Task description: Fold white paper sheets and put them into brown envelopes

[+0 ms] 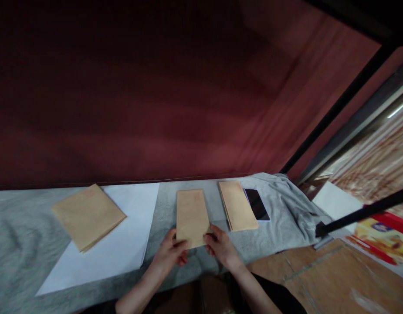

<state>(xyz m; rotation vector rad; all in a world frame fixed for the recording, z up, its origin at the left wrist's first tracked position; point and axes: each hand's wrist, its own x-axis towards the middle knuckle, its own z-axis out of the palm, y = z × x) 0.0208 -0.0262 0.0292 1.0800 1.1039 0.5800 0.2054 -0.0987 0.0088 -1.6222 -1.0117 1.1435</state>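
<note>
A person's two bare hands grip the near end of a brown paper envelope [192,213] above a grey cloth [273,237]. The left hand [174,248] is clamped on the near left corner, its thumb across the top and its fingers curled beneath, while the right hand [219,246] pinches the near right corner between thumb and fingers. The envelope, marked with faint red print toward its far right corner, stretches straight ahead of both hands; whether its far end touches the cloth cannot be told. To the right of the right hand and below the cloth's edge lies a tiled floor [306,272]. Left of the left hand, white paper [123,248] lies flat, a brown stack [89,216] set askew over it and past its left edge. Ahead and to the right of the right hand rests a brown bundle [238,205], with a dark-screened phone [257,205] just beside it. Farther right are a brightly printed package [384,237] and a black pole [338,109]. Beyond the hands, a dark red curtain [155,126] hangs behind the cloth's far edge.
</note>
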